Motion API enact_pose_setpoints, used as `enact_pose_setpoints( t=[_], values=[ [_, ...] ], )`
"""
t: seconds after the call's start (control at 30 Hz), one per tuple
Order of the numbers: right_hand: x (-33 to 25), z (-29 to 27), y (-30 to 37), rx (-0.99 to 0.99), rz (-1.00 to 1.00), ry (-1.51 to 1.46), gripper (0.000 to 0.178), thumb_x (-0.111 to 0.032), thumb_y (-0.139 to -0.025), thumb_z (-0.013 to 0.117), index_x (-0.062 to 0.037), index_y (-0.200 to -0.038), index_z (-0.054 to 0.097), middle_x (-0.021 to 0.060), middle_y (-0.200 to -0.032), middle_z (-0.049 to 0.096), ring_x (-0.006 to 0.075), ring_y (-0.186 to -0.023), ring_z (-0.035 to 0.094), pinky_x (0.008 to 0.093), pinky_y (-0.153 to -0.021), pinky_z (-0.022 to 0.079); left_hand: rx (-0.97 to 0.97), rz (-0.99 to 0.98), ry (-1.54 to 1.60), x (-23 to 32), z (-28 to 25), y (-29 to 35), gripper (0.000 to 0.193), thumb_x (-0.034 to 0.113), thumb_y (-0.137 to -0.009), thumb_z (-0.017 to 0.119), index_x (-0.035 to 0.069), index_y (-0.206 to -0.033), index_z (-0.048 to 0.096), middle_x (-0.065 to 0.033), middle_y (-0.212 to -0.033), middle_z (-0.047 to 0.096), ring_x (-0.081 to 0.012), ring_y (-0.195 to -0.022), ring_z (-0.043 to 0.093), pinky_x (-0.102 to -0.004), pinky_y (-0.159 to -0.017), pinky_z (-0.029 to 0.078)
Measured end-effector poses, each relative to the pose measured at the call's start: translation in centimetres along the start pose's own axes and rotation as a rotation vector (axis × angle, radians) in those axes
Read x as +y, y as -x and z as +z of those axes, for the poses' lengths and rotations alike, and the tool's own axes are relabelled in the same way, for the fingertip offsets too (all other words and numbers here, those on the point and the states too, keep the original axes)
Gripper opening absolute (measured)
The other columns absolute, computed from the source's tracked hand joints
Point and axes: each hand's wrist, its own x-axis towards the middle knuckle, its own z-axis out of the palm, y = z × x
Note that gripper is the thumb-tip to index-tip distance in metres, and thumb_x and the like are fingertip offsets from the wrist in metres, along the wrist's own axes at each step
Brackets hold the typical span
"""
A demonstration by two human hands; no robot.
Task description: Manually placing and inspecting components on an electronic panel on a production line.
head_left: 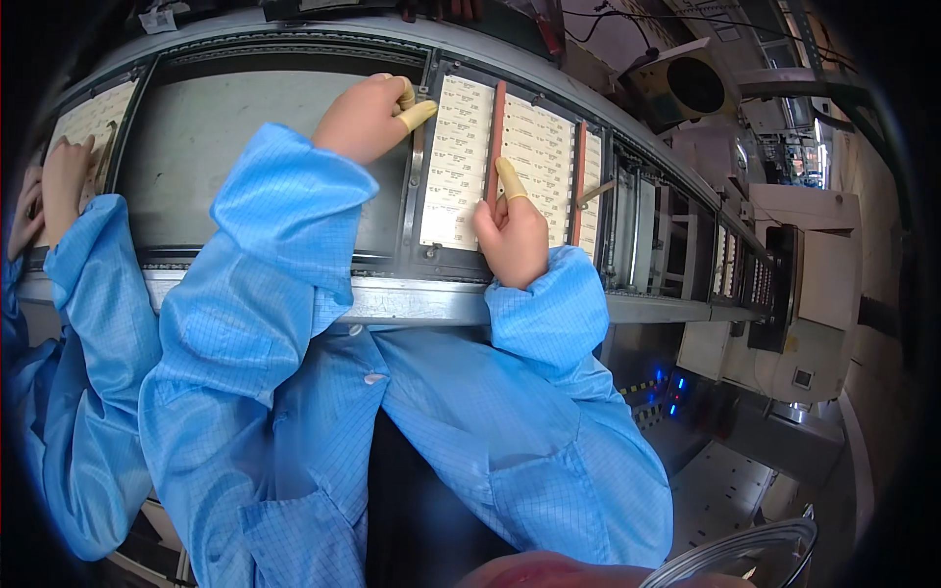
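Two blue-sleeved forearms of mine reach over a metal conveyor frame. My left hand (371, 116) is at the left edge of a panel carrier, two fingers in yellow finger cots held apart by its upper corner, with no object visible between them. In the carrier lie pale printed panels (459, 157) with rows of small dark marks. Between two panels runs a reddish-brown strip (497, 118). My right hand (517, 240) closes on this strip's near end, its cotted index finger lying along it and the thumb beside it. The other fingers are curled and partly hidden.
Farther right is a second reddish strip (578, 167) beside a thin angled piece (596, 193). A grey plate (274, 137) spans the frame at left. Beyond it, another person's hands (67, 186) touch a similar panel (93, 127). Machinery (823, 265) stands at right.
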Motion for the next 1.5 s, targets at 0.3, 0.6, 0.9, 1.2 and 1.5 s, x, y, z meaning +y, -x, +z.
enact_pose_setpoints(
  t=[0.3,0.6,0.9,1.2,1.5],
  values=[
    [-0.1,0.2,-0.2,-0.040,0.075,-0.059,0.058,-0.009,-0.078,0.060,-0.0026,-0.132,0.039,0.0073,-0.058,0.052,0.0207,-0.052,0.055,0.0331,-0.053,0.046,-0.046,-0.227,-0.176,1.8,0.5,-3.5,0.032,0.030,-0.084,0.060,-0.001,-0.084,0.063,-0.0188,-0.079,0.064,-0.0322,-0.074,0.062,-0.0387,-0.067,0.047],
    [0.2,0.3,-0.3,-0.076,0.108,-0.003,0.068,-0.014,-0.077,0.060,0.0023,-0.135,0.027,0.0114,-0.067,0.060,0.0308,-0.063,0.061,0.0401,-0.060,0.049,-0.211,0.329,-0.253,6.6,4.0,-2.3,0.023,0.024,-0.081,0.056,0.003,-0.087,0.064,-0.0172,-0.088,0.064,-0.0349,-0.084,0.062,-0.0437,-0.075,0.049],
    [-0.9,-0.9,-0.2,-0.133,0.112,-0.083,0.054,-0.015,-0.080,0.060,-0.0048,-0.128,0.037,0.0185,-0.081,0.062,0.0353,-0.077,0.062,0.0431,-0.068,0.050,-0.084,0.209,-0.256,6.2,-0.7,2.0,0.026,0.026,-0.082,0.060,0.002,-0.093,0.061,-0.0189,-0.098,0.060,-0.0351,-0.092,0.058,-0.0423,-0.078,0.047],
    [-6.8,3.1,0.1,-0.026,-0.251,0.216,0.028,-0.016,-0.076,0.060,-0.0036,-0.101,0.060,0.0133,-0.094,0.048,0.0279,-0.089,0.050,0.0376,-0.074,0.041,0.395,-0.431,-0.956,-9.9,-11.6,13.4,0.040,0.034,-0.085,0.060,0.001,-0.108,0.059,-0.0231,-0.110,0.057,-0.0391,-0.103,0.053,-0.0436,-0.088,0.044],
    [-7.2,4.9,0.6,-0.005,-0.192,0.248,0.033,-0.010,-0.078,0.053,-0.0066,-0.111,0.060,0.0107,-0.097,0.046,0.0250,-0.097,0.045,0.0350,-0.080,0.037,0.409,-0.907,-1.104,-13.5,-14.9,16.5,0.067,0.054,-0.087,0.046,0.010,-0.137,0.037,-0.0178,-0.126,0.053,-0.0462,-0.113,0.046,-0.0502,-0.097,0.035]
  ],
)
